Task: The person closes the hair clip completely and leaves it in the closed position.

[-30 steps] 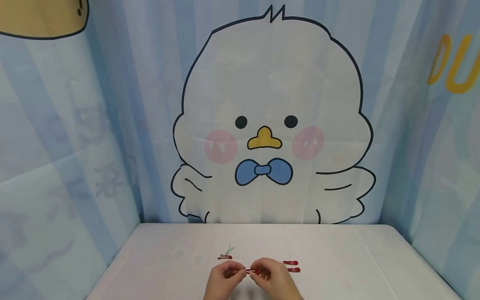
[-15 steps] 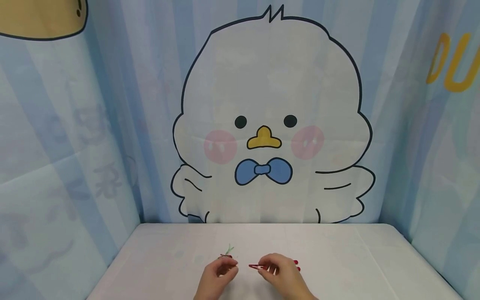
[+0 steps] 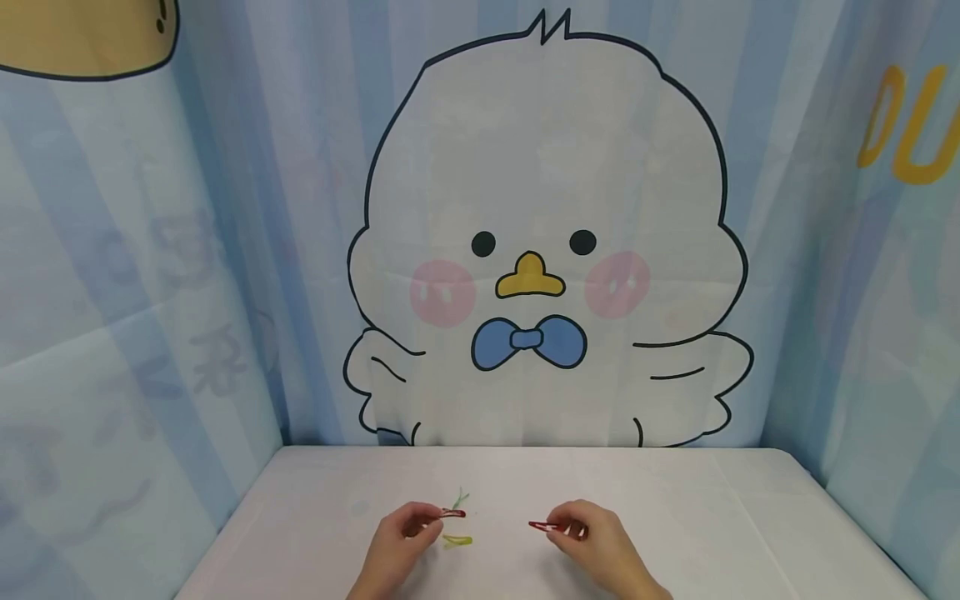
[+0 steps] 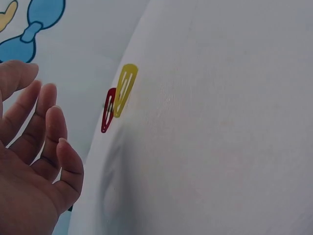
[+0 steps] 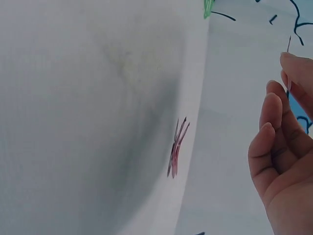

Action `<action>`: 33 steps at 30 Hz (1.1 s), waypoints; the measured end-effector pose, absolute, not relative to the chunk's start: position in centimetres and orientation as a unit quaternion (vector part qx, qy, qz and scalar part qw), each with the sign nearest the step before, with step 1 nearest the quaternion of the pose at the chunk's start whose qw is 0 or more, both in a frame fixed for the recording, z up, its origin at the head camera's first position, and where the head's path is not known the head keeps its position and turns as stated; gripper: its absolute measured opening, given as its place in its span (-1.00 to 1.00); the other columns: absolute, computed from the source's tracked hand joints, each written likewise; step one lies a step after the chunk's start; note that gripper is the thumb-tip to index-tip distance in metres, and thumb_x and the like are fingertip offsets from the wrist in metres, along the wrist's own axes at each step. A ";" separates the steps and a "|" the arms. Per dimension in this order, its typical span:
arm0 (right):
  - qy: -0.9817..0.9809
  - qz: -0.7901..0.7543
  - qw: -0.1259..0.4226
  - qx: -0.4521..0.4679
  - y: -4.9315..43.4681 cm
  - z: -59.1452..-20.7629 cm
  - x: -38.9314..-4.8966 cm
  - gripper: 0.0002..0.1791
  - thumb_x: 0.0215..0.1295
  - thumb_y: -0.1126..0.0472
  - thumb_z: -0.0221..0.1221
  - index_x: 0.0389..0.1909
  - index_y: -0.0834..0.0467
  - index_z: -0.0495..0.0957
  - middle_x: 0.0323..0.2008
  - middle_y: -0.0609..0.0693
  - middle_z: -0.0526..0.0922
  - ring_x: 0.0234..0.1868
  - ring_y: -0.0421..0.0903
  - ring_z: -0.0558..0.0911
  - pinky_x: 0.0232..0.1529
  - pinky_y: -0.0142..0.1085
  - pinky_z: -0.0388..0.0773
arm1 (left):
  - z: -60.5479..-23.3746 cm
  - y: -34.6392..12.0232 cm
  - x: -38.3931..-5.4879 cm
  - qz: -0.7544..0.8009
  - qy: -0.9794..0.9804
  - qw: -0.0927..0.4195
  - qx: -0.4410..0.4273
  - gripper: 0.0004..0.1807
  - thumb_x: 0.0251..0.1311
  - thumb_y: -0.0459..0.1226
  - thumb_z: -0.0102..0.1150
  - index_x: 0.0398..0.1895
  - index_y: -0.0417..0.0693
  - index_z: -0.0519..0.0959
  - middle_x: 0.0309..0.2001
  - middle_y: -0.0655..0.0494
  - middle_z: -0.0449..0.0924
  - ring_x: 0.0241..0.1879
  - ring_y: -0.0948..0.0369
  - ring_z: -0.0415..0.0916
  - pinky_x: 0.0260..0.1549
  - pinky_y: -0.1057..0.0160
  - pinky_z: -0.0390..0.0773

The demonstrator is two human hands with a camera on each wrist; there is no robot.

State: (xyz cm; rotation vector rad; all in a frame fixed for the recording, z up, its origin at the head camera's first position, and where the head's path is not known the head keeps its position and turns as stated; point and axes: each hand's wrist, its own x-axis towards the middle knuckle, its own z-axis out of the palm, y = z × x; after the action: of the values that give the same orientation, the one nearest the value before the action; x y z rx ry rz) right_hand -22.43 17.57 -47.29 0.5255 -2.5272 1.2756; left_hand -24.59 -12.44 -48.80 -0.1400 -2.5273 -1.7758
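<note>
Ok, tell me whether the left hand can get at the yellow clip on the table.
Probably yes: the yellow clip lies bare on the table just beside the left hand, nothing between them, though its fingers seem to pinch a red clip.

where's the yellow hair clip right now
In the head view the yellow hair clip lies on the white table, left of centre, beside the left hand and just under a red clip.
</note>
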 end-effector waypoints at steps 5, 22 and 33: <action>-0.883 0.430 0.111 0.154 18.6 -47.3 -22.5 -0.85 0.12 0.29 0.45 -0.35 0.05 0.68 -0.44 -0.22 0.57 -0.46 -0.31 0.47 -0.44 -0.37 0.46 | -48.7 -13.3 -25.2 -0.559 -0.828 0.022 -0.028 -0.81 0.25 -0.35 0.30 -0.11 -0.24 0.63 -0.25 0.10 0.62 -0.27 0.16 0.49 -0.29 0.19 0.53; -0.906 0.407 0.045 0.105 21.4 -48.1 -23.7 -0.86 0.15 0.18 0.45 -0.35 0.07 0.68 -0.44 -0.16 0.58 -0.46 -0.19 0.46 -0.44 -0.35 0.42 | -49.2 -14.2 -27.0 -0.539 -0.838 -0.020 -0.078 -0.82 0.21 -0.36 0.35 -0.16 -0.23 0.63 -0.34 0.14 0.58 -0.36 0.18 0.43 -0.40 0.24 0.49; -0.920 0.386 -0.021 0.071 22.4 -48.6 -23.9 -0.86 0.13 0.26 0.45 -0.38 0.09 0.65 -0.46 -0.10 0.53 -0.40 -0.11 0.46 -0.34 -0.24 0.42 | -49.7 -14.4 -27.3 -0.507 -0.852 -0.059 -0.121 -0.82 0.14 -0.37 0.40 -0.19 -0.19 0.64 -0.35 0.17 0.60 -0.34 0.19 0.50 -0.30 0.19 0.53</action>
State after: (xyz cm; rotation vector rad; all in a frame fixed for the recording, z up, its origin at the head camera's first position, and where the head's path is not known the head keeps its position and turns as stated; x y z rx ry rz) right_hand -23.88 22.38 -48.59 0.2259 -2.9281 1.2281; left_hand -27.30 -14.40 -49.70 -0.3965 -2.7811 -1.6544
